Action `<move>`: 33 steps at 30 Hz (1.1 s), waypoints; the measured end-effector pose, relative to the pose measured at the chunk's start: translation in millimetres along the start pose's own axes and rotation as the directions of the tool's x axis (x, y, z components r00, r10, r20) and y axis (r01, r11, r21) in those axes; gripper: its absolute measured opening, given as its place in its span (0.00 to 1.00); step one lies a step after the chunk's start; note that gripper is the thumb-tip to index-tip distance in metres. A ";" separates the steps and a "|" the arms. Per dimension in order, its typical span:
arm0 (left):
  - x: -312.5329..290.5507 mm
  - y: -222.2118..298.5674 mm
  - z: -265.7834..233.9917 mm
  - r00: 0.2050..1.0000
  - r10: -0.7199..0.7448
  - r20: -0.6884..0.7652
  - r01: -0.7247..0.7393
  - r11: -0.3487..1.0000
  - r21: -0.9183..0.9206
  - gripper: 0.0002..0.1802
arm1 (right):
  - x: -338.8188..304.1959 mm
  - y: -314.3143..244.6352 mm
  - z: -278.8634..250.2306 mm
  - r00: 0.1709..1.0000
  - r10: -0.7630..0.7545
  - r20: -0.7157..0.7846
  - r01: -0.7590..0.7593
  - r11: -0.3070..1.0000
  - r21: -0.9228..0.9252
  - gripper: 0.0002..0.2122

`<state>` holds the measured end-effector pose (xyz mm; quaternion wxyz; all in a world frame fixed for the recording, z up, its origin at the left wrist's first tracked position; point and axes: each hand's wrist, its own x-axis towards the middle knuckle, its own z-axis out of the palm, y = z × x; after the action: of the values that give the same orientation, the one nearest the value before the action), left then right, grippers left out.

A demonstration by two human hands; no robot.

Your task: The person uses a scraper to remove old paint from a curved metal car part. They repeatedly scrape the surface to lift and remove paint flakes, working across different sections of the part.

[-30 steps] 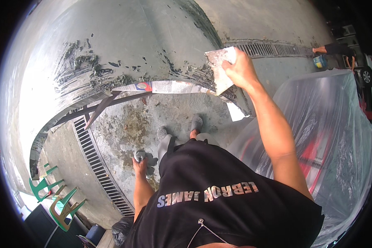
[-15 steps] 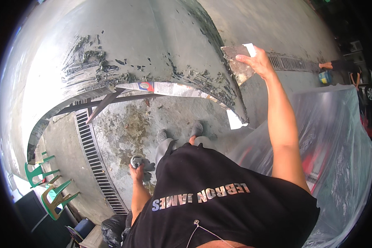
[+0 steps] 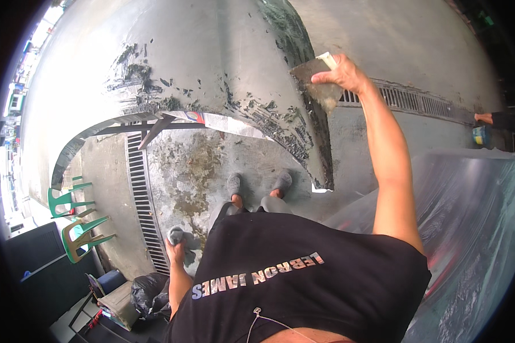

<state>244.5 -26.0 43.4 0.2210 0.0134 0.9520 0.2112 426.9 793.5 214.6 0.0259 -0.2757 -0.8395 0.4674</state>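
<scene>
My right hand [image 3: 343,75] grips a thin, stained brownish-grey scraper plate [image 3: 310,74] with a white strip along its upper edge. The thumb lies across its face. The plate is at the right edge of a large grey curved panel [image 3: 194,63], and I cannot tell whether they touch. Dark flakes and smears of residue cling to the panel's near and right edges. Low at my left side, my left hand [image 3: 176,250] is closed around a bunched grey cloth [image 3: 183,235], away from the panel.
Newspaper [image 3: 234,124] lines the panel's near underside, above a dark support frame [image 3: 155,131]. Slotted drain grates [image 3: 144,200] cross the wet concrete floor. Green chairs [image 3: 86,235] and a black bag [image 3: 149,294] are at left. Clear plastic sheeting [image 3: 452,217] covers something at right.
My right hand has brought the scraper plate leftward and closer in over the panel's right edge. The whole view has shifted, and my left hand with the cloth appears lower and further left.
</scene>
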 end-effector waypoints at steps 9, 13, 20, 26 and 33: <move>-66.6 2.8 -20.8 0.996 -0.093 0.001 0.093 0.994 0.049 0.34 | 49.8 41.1 3.6 0.979 -0.151 -0.138 0.175 0.967 0.187 0.23; -81.5 1.5 -26.7 0.995 -0.096 -0.020 0.096 0.995 0.027 0.33 | 38.7 2.7 7.5 0.956 -0.281 0.081 0.262 0.946 0.189 0.24; -87.6 13.3 -14.8 0.995 -0.103 0.014 0.103 0.995 0.003 0.34 | 42.0 -25.3 -9.2 0.919 -0.379 0.107 0.351 0.911 0.217 0.22; -82.7 8.1 -13.9 0.997 -0.073 -0.005 0.073 0.997 -0.027 0.36 | 70.4 -19.7 -9.7 0.936 -0.340 0.092 0.324 0.934 0.148 0.22; -86.7 3.2 0.7 0.992 -0.117 0.038 0.114 0.991 0.064 0.37 | -10.0 -38.4 16.0 0.857 -0.431 0.283 0.387 0.900 0.200 0.16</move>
<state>322.8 -33.1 80.1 0.2520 -0.0306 0.9525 0.1683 413.7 760.5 238.4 0.0069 -0.0086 -0.8380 0.5456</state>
